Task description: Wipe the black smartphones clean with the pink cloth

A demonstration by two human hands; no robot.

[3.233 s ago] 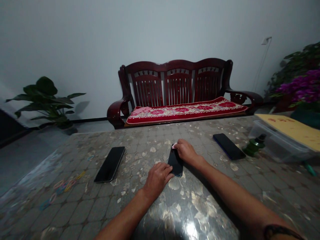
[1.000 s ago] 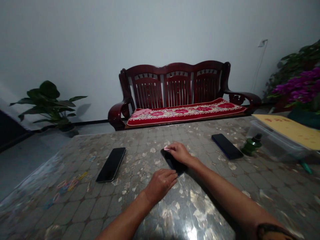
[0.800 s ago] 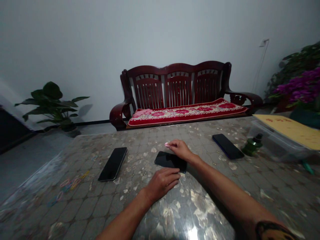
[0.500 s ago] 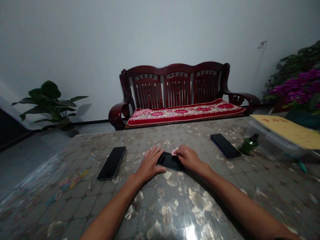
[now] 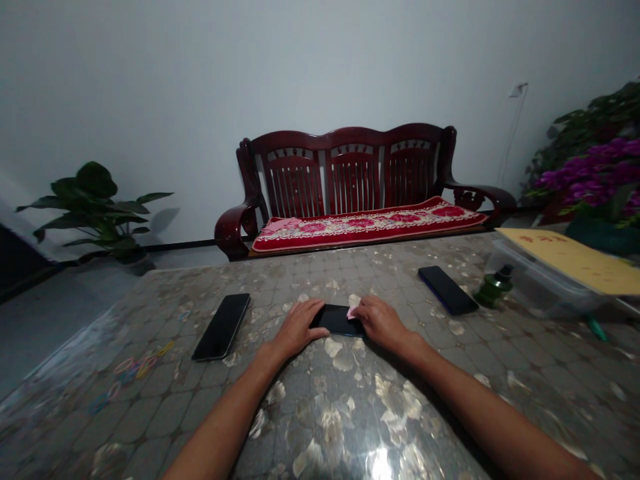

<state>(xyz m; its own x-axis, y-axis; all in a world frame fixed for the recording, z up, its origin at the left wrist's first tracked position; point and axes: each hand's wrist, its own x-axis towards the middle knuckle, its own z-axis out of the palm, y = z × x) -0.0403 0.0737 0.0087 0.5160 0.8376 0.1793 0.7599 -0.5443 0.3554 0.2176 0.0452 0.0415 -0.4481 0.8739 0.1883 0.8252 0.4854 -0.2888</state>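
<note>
A black smartphone [image 5: 335,321] lies flat on the table between my hands, its dark screen facing up. My left hand [image 5: 299,325] grips the phone's left end, with the thumb along the near edge and the fingers at the far side. Pinched in the fingers of my right hand [image 5: 379,320] is a small pink piece of cloth or paper [image 5: 351,313], which rests against the right part of the screen. The right hand covers that end of the phone.
A second phone [image 5: 221,327] lies to the left, near several coloured rubber bands [image 5: 137,365]. On the right are a third phone [image 5: 447,290], a green bottle [image 5: 494,288] and a clear plastic box [image 5: 540,283] under a yellow sheet [image 5: 575,257]. A wooden bench [image 5: 353,177] stands beyond the table [image 5: 320,407].
The phone between my hands has turned to lie straighter. My right hand has moved slightly down and right with the pink piece, while the left keeps its hold.
</note>
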